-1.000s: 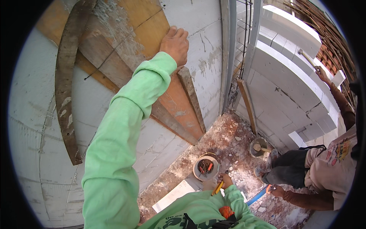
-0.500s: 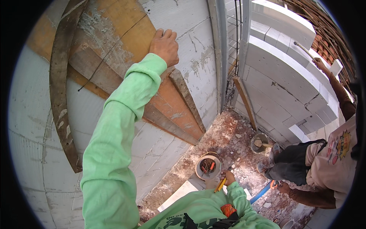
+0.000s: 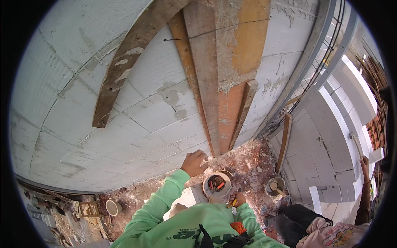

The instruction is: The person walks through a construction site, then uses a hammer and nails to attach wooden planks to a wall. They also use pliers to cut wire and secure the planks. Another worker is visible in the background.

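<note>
My left hand is in the air in front of the white block wall, below the wooden boards. Its fingers are bent and loosely apart, with nothing visible in them. Close to my body, my right hand is closed around yellow-handled pliers; their head is hard to make out. Between the hands and a little beyond them stands a round bucket with orange-handled tools and dark bits inside. Upright boards lean on the wall, a thin wire crossing them.
A long dark plank hangs at the left of the boards. Metal channel posts with rebar stand at the corner. On the right, a co-worker holds a hammer-like tool by a low block wall. Buckets stand on the rubble-strewn floor.
My left hand has let go of the boards' edge and come down toward my body. The view has shifted left. My right hand still holds the pliers near my waist.
</note>
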